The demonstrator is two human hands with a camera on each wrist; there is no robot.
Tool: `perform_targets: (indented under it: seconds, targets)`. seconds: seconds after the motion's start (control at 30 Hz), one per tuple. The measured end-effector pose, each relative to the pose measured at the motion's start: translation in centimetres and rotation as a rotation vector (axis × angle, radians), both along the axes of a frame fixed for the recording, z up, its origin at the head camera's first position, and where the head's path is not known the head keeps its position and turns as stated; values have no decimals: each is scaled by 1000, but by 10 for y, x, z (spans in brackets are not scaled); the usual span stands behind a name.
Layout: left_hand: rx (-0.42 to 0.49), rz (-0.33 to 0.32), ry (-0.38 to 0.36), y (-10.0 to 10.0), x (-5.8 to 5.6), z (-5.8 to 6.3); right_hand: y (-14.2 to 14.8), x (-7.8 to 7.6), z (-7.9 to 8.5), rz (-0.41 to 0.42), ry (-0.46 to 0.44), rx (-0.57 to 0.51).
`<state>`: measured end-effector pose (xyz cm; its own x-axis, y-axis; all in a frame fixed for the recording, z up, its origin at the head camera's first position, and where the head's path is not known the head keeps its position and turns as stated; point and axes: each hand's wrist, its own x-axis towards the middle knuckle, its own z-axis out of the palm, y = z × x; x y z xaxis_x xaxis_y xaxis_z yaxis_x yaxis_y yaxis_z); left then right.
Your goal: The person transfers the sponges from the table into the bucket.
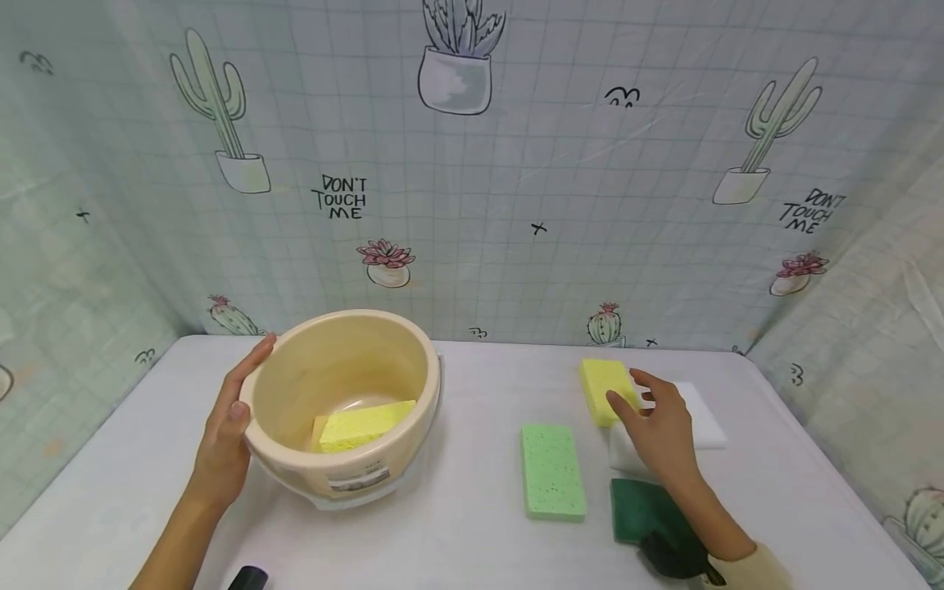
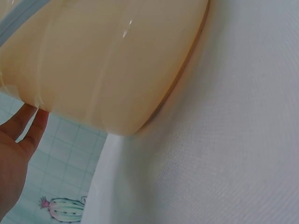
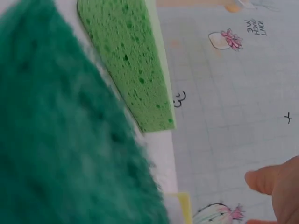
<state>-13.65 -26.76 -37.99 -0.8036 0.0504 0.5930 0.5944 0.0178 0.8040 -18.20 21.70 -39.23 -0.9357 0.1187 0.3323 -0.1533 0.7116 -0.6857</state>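
Bucket [image 1: 347,352]: standing at the left of the surface [image 1: 472,533], its wide mouth facing upward and probably leaving the inside within easy reach.
Left hand [image 1: 224,430]: spreading against the bucket's left side, the fingers lying straight and the thumb resting apart from them near the rim; it is most likely steadying the bucket.
Bucket sponge [image 1: 369,424]: lying low inside the bucket, to the right of the left hand, with the wall sitting between them.
Right hand [image 1: 660,430]: hovering over the right side, thumb and fingers curving well apart and visibly pinching nothing; the gap is seemingly matching a sponge's width.
Loose sponge [image 1: 599,381]: lying just left of the right hand and slightly beyond it, the thumb overlapping its edge in the head view; whether they are touching, I cannot tell.
White piece [image 1: 701,422]: showing on both sides of the right hand, which is partly hiding it.
Green sponge [image 1: 553,471]: lying flat between the bucket and the right hand, apart from both.
Dark green pad [image 1: 633,508]: resting nearer the person, partly beneath the right forearm in the head view.
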Motion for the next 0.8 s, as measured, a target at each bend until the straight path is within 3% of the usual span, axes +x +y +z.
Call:
perform_targets:
  seconds: [0.13,0.4,0.6,0.8]
  targets:
    - [-1,1,-1,0,0,0,1,-4,-11,-36,-24,3]
    - [-7,9,9,1,0,1,-2,-8,-27,-34,21,42]
    - [-2,13,-1,2,-1,2,0,-6,-27,-118,-93,25]
    - [14,10,1,2,-1,0,1,-9,-29,-126,-152,24]
